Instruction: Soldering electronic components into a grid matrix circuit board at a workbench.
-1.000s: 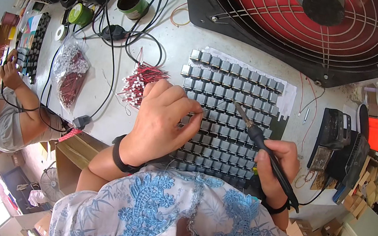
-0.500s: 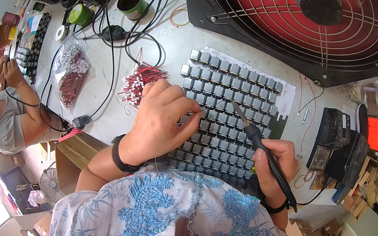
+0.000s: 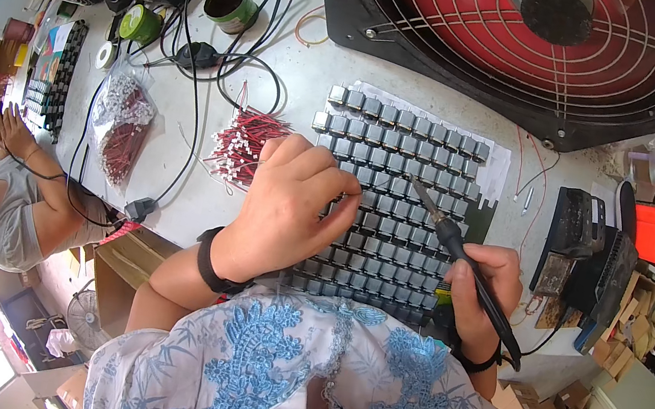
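Rows of small silver box-shaped motors (image 3: 391,139) stand close together in front of me. My right hand (image 3: 488,288) grips the dark handle of a soldering iron (image 3: 450,233), its metal tip pointing up and left over the rows. My left hand (image 3: 289,202) hovers above the left part of the rows, thumb and forefinger pinched together. Between the pinch and the iron's tip runs a faint thin strand that looks like solder wire (image 3: 380,184). Whether the tip touches a motor, I cannot tell. Red leads with white connectors (image 3: 238,146) lie in a pile beside my left hand.
A large fan (image 3: 457,49) with a wire guard stands at the far side. On the left lie a plastic bag of red leads (image 3: 126,123), black cables (image 3: 201,97) and a green tin (image 3: 230,8). Black devices (image 3: 578,233) sit at right. Another person (image 3: 23,210) works at far left.
My left hand has moved slightly right, still pinched. The soldering iron and my right hand have shifted a little to the right. At far left, the other person's hands have moved.
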Demonstrator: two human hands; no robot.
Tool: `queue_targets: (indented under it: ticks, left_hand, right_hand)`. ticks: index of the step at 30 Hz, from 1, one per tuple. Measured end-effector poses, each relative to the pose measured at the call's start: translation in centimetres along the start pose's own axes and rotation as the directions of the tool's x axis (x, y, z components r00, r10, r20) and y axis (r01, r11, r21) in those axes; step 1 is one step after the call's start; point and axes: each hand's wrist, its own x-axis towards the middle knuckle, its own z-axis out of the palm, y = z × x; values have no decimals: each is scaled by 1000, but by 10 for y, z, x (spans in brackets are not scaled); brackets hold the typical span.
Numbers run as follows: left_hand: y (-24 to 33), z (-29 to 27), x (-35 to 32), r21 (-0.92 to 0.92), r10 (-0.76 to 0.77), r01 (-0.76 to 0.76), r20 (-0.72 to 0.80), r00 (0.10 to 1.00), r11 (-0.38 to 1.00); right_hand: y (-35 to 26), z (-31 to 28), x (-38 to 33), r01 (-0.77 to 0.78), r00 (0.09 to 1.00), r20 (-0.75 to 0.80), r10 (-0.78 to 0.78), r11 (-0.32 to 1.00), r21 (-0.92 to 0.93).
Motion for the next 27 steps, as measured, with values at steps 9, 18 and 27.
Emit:
queue_targets:
  ticks: [9,18,27]
  left_hand:
    - [-2,3,0,1,0,0,12,1000,1000]
    - [2,-1,14,-4,71,-71,18,997,997]
    - [3,8,17,25,109,-109,27,994,994]
  right_hand:
    - [-4,4,4,15,998,53,-14,1000,-21]
    - [3,-9,-5,-2,999,-53,2,1000,3]
    - [4,-6,-6,-10,1000,-27,10,1000,20]
